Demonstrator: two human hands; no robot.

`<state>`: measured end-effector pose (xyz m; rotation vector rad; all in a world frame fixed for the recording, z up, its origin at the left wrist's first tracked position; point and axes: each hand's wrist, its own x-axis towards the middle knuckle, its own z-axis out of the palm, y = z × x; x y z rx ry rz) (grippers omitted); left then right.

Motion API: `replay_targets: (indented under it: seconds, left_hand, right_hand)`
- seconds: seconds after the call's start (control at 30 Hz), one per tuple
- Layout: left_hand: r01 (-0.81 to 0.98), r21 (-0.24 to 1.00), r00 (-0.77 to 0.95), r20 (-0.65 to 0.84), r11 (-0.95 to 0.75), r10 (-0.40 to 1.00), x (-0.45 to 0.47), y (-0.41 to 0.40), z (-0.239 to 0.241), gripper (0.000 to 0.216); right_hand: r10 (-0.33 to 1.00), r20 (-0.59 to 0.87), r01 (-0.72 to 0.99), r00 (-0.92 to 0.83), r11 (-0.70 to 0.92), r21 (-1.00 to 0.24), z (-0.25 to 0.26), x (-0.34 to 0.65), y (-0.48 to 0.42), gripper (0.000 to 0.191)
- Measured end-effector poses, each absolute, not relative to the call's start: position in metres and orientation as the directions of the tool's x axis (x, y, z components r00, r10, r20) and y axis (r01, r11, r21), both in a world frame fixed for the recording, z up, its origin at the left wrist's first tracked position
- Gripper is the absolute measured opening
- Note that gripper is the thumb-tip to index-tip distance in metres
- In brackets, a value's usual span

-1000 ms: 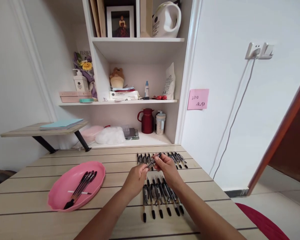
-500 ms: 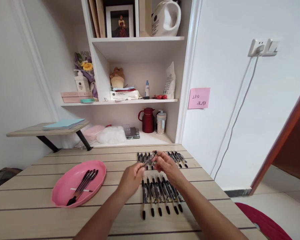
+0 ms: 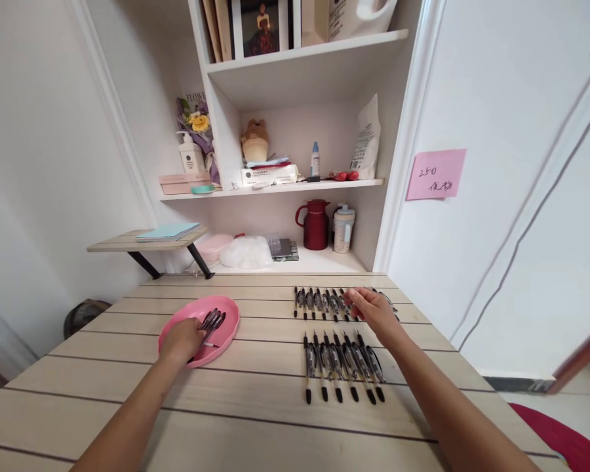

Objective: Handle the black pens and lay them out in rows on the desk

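Observation:
At the left, my left hand reaches into the pink plate, its fingers curled on the black pens lying there. The hand hides part of the pens, and a white, thin stick with a dark tip lies beneath them. Over the far row of pens, my right hand holds thumb and forefinger together. Whatever is in that pinch is too small to make out. Closer to me is a second row of clear-barrelled pens with black ends, side by side on the slatted table.
A small raised stand with blue paper on it is at the table's left. Behind the table, shelves hold a red jug, a lidded cup and a clear plastic bag. On the right wall is a pink note.
My hands have parted from the pen they held together. The left has gone to the pens in the plate; the right stays above the far row. The view has shifted.

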<state>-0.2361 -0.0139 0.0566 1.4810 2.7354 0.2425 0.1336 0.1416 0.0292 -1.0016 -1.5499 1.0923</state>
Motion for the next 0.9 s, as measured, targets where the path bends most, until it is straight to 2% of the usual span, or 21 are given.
replay_targets:
  seconds: [0.13,0.23,0.33,0.5,0.67,0.77,0.9]
  left_hand:
    - [0.872,0.122,-0.487,0.120,0.474,0.865,-0.222,-0.009,0.065,0.031]
    - [0.948,0.182,-0.294,0.193,0.261,0.936,-0.177,-0.003,0.068,0.027]
    - [0.954,0.295,0.005,0.192,-0.062,0.981,-0.110,-0.003,0.058,0.019]
    - [0.875,0.372,0.295,0.097,-0.310,0.951,-0.023,-0.010,0.033,0.014]
    - [0.845,0.386,0.369,0.084,-0.371,0.926,0.003,-0.010,0.028,0.015]
    - [0.846,0.384,0.371,0.073,-0.369,0.926,0.006,-0.008,0.028,0.016]
    - [0.851,0.389,0.359,0.059,-0.353,0.931,0.006,-0.006,0.028,0.018]
  right_hand:
    - [0.954,0.247,0.177,-0.173,0.276,-0.945,0.028,0.140,0.149,0.036]
    - [0.959,0.199,0.362,-0.202,0.262,-0.894,0.032,0.148,0.151,0.029]
    - [0.950,0.070,0.564,-0.303,0.238,-0.791,0.039,0.155,0.148,0.024]
    - [0.942,-0.084,0.805,-0.324,0.228,-0.548,0.051,0.163,0.126,0.017]
    - [0.946,-0.114,0.911,-0.304,0.254,-0.324,0.047,0.178,0.095,0.022]
    - [0.966,-0.066,0.949,-0.251,0.232,-0.214,0.038,0.184,0.083,0.020]
    - [0.970,-0.069,0.958,-0.233,0.217,-0.190,0.027,0.186,0.071,0.019]
